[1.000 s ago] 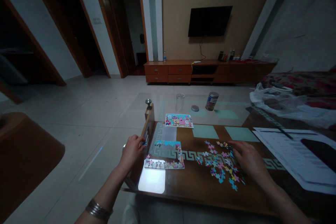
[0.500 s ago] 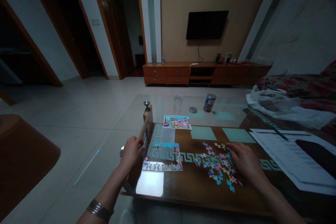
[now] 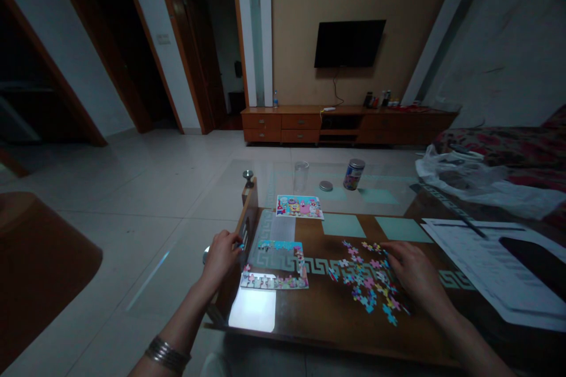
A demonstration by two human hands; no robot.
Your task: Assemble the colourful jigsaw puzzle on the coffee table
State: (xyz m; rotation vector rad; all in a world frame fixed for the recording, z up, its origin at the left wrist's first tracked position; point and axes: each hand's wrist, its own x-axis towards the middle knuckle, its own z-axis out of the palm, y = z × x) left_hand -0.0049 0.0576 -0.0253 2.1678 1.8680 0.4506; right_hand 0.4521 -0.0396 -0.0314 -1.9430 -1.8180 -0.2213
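My left hand is over the left edge of the glass-topped table, its fingers pinched on a small puzzle piece with some blue on it. Right of it lies a partly joined puzzle border, with its top, right and bottom edges showing. My right hand rests at the right side of a heap of loose puzzle pieces. Its index finger stretches over the edge of the heap, thumb a little apart; I see nothing gripped there. Behind the border lies a colourful cartoon picture card.
Farther back stand a clear cup, a round metal lid and a printed tin. Papers with a pen and a dark flat object lie at right, below a white plastic bag. A metal knob sticks up at the table's left corner.
Both hands stay in nearly the same place, the left with its piece. The whole view shifts very slightly; the border and the loose pieces look unchanged.
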